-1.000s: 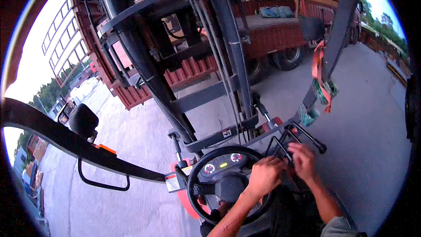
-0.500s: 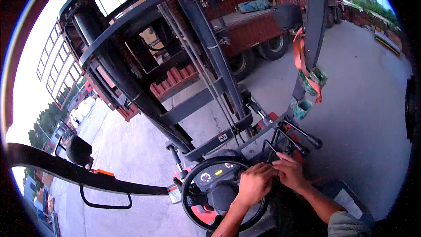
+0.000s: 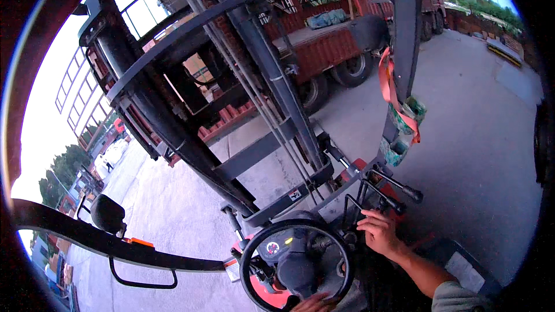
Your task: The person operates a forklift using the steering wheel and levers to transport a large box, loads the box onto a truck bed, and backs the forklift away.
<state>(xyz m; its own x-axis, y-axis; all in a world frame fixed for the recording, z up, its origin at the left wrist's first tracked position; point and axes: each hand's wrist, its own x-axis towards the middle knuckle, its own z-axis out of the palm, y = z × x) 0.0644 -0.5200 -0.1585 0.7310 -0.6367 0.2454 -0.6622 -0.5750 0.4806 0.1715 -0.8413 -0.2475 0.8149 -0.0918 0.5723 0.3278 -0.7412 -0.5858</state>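
Note:
My left hand [image 3: 315,303] shows only in part at the bottom of the picture, by the lower rim of the black steering wheel [image 3: 247,259]. Its fingers look stretched out, and I see nothing held in them. A dark knob on the wheel lies close beside it. My right hand [image 3: 378,232] hovers to the right of the wheel, just below the bent black control lever [image 3: 348,205]. Its fingers are loosely bent and apart, with no object visible in them. Two more levers with black knobs [image 3: 411,194] stand beyond that hand.
The forklift mast [image 3: 272,75] rises ahead. Past it stands a red truck [image 3: 332,49] with a flat bed. An orange strap [image 3: 388,84] and green holders [image 3: 399,150] hang on the right post. A mirror [image 3: 108,215] sits at the left.
My hands were together beside the levers; now they are apart. The left has dropped to the wheel's lower rim. The right stays near the levers. The whole view has shifted slightly.

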